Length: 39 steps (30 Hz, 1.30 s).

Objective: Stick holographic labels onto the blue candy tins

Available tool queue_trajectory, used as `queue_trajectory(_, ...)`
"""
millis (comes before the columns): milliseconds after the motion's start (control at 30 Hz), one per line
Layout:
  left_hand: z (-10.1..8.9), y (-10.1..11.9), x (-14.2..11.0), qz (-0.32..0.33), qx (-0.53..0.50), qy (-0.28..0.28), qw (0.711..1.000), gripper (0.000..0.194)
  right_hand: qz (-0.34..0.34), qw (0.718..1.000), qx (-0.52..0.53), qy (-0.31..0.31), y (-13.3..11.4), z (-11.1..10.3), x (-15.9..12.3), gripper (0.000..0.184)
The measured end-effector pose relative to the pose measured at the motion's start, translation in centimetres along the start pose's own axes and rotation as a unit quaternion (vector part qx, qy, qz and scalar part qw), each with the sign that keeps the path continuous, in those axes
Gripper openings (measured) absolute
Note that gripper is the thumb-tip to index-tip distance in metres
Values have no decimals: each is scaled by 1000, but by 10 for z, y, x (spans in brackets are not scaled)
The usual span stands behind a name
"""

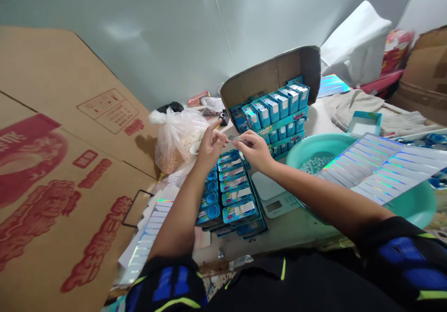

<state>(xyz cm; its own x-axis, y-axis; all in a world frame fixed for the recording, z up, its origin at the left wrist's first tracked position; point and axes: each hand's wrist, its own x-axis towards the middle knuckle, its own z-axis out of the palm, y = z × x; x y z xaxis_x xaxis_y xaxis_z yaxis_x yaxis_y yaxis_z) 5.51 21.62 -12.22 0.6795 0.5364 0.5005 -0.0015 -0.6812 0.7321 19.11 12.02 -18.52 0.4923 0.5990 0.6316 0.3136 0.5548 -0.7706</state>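
Pinching a small silvery strip (237,138) between them, the left hand (209,146) and right hand (254,150) are held close together, fingertips clamped on its two ends, above rows of blue packets (228,188) laid flat on the desk (296,223). A small white scale (274,194) is seen just right of the packets, and a green basin (415,205) beyond it is bridged by a sheet of shiny stickers (380,165). Behind the hands, a cardboard box (272,74) of upright blue cartons is tilted open, with a white plastic bag (176,137) to its left.

table (296,228), blue boxes (232,193), scale (274,193), teal basin (415,205), plastic bag (176,137)
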Motion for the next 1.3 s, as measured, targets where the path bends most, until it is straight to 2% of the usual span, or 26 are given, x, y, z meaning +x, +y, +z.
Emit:
queue_trajectory(67,1,-4,2,-15,-30,-3,999,74,14,999,30,17,1,1,1,45)
queue_trajectory(167,3,-9,3,-67,-53,-53,995,70,30,997,66,27,4,3,0,57)
queue_trajectory(267,7,-9,2,-120,-61,-113,984,61,80,991,103,-12,6,5,-1,69)
queue_trajectory(333,10,-8,1,-135,-83,-130,979,56,121,981,144,-43,7,6,0,73)
queue_trajectory(400,12,-6,0,-134,-103,-131,977,53,154,968,188,-59,6,7,1,70)
queue_trajectory(500,10,-5,0,-131,-90,-132,978,50,192,949,246,-53,5,8,2,59)
queue_trajectory(600,7,-5,-1,-141,-41,-146,978,48,231,927,293,-18,4,7,2,52)
queue_trajectory(733,2,-4,-3,-117,63,-192,972,38,275,903,326,40,2,5,2,57)
queue_trajectory(800,1,-3,-3,-113,106,-210,965,35,274,906,321,37,1,4,3,56)
queue_trajectory(933,0,1,-3,-111,128,-227,959,29,234,937,261,1,4,2,4,50)
queue_trajectory(1000,0,2,-2,-105,130,-234,958,24,235,948,214,-12,7,2,4,43)
queue_trajectory(1133,0,-1,-2,-113,147,-233,955,22,241,956,167,4,16,2,2,36)
queue_trajectory(1300,-4,-9,1,-161,151,-200,955,31,233,963,131,22,26,3,-1,37)
